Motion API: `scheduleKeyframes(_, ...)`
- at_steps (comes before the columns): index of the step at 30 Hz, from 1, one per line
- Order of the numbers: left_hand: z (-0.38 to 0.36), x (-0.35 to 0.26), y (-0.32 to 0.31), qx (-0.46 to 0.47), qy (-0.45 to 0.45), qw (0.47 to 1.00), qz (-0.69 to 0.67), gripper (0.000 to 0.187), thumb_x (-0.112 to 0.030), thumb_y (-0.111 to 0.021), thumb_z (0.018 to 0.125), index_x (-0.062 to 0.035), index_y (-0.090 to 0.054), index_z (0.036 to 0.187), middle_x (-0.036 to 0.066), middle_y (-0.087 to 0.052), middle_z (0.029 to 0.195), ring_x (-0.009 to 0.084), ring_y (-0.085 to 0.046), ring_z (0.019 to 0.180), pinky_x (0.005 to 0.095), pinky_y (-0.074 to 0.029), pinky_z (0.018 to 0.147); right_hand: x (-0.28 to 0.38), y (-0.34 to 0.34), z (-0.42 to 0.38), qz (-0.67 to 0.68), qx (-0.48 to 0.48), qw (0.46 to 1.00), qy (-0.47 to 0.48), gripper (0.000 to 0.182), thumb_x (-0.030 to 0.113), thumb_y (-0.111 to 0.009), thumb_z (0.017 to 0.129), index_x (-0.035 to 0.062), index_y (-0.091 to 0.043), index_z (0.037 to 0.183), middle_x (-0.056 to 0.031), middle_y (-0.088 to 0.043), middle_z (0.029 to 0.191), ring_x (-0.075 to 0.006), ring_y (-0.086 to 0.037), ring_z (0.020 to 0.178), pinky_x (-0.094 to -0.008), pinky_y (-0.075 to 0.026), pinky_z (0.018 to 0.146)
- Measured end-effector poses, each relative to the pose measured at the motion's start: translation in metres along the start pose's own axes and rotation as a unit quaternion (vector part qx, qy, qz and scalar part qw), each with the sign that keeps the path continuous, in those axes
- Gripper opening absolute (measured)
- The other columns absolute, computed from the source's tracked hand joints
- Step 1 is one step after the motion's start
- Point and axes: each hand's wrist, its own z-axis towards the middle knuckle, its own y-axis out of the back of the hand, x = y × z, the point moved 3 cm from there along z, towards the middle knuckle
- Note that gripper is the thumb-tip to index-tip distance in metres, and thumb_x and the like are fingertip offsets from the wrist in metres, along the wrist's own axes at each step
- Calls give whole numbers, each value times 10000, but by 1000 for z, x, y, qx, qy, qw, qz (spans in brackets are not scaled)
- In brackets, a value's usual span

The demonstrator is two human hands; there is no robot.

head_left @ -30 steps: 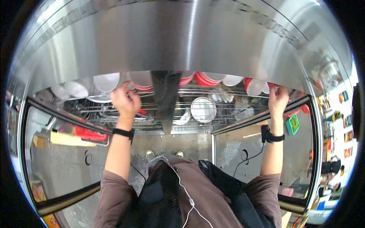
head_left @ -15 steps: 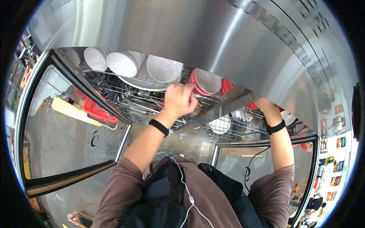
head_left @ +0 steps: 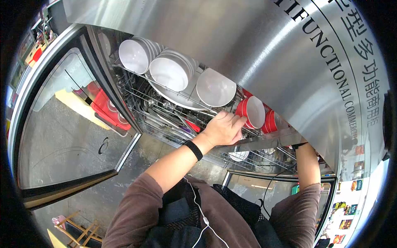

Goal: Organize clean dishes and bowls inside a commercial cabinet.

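My left hand (head_left: pixel 225 128) is closed at the front edge of a wire shelf (head_left: pixel 136 74) in a steel cabinet. Its fingertips are hidden, so what they grip cannot be made out. The thumb is right beside a red bowl with a white inside (head_left: pixel 255 112). More red bowls (head_left: pixel 273 122) lie to the right, on their sides. My right forearm (head_left: pixel 308 165) reaches into the cabinet's right section; the hand itself is hidden behind the steel front. White bowls (head_left: pixel 169 72) are nested in rows to the left, with a single larger white bowl (head_left: pixel 216 87) nearer my left hand.
Glass doors stand open at the left (head_left: pixel 70 136) and right (head_left: pixel 269 190). A steel post (head_left: pixel 269 142) divides the cabinet. Below the bowls, a lower rack holds metal utensils (head_left: pixel 159 118). A red basket (head_left: pixel 109 109) shows through the left door. A dark cable (head_left: pixel 271 186) hangs near my right arm.
The view has turned, bringing the cabinet's lettering and more of the bowls into sight. My right hand has gone deeper into the cabinet and out of sight. My left hand stays closed near the red bowls.
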Motion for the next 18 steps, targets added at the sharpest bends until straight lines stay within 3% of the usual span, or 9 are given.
scheduleKeyframes(5, 2, -1, 0, 21, 17, 1000, -8, 371, -172, -689, 755, -68, -628, 1106, 38, -608, 798, 221, -618, 754, 372, -429, 731, -7, 7, -7, -9, -5, 1000, -15, 349, 207, -747, 827, 26, -713, 1123, -221, -701, 1124, -420, -634, 1091, -490, -490, 956)
scheduleKeyframes(7, 6, -5, 5, 16, 20, 1000, 3, 365, -188, -678, 744, -73, -635, 1088, 58, -676, 878, 246, -637, 769, 399, -455, 734, -13, 14, -21, -11, -5, 1000, -26, 354, 206, -748, 826, 25, -711, 1128, -220, -703, 1123, -419, -635, 1089, -487, -492, 954)
scheduleKeyframes(9, -2, 0, -7, 77, 41, 996, 0, 355, -211, -675, 744, -78, -639, 1071, 64, -688, 898, 258, -640, 767, 421, -464, 729, -20, 21, -39, -18, -1, 999, -43, 359, 205, -749, 824, 25, -709, 1133, -218, -704, 1122, -418, -637, 1086, -485, -495, 951)
scheduleKeyframes(11, -5, -2, -9, 32, 23, 999, 32, 334, -202, -665, 742, -84, -647, 1055, 66, -689, 897, 260, -639, 760, 434, -454, 701, -30, 26, -60, -26, 7, 998, -63, 365, 204, -749, 823, 25, -707, 1138, -217, -706, 1121, -417, -638, 1084, -482, -497, 949)
scheduleKeyframes(13, 1, -8, -7, -15, -11, 999, 40, 288, -128, -658, 731, -70, -633, 1013, 91, -603, 791, 302, -584, 708, 457, -422, 691, -39, 31, -82, -36, 22, 995, -91, 370, 203, -750, 822, 24, -705, 1143, -216, -707, 1120, -416, -640, 1082, -480, -499, 947)
scheduleKeyframes(16, -14, 1, -16, -22, -10, 997, 76, 296, -89, -623, 737, -50, -623, 1030, 102, -608, 820, 316, -588, 731, 458, -412, 698, -61, 31, -115, -59, 50, 987, -143, 378, 202, -752, 820, 24, -703, 1150, -214, -710, 1119, -414, -642, 1078, -476, -503, 943)
scheduleKeyframes(18, -22, 6, -22, -33, -10, 995, 95, 300, -76, -601, 755, -46, -629, 1052, 114, -623, 856, 327, -582, 740, 459, -410, 701, -80, 38, -135, -34, 4, 981, -189, 384, 201, -752, 819, 23, -701, 1155, -212, -711, 1118, -413, -643, 1076, -474, -505, 941)
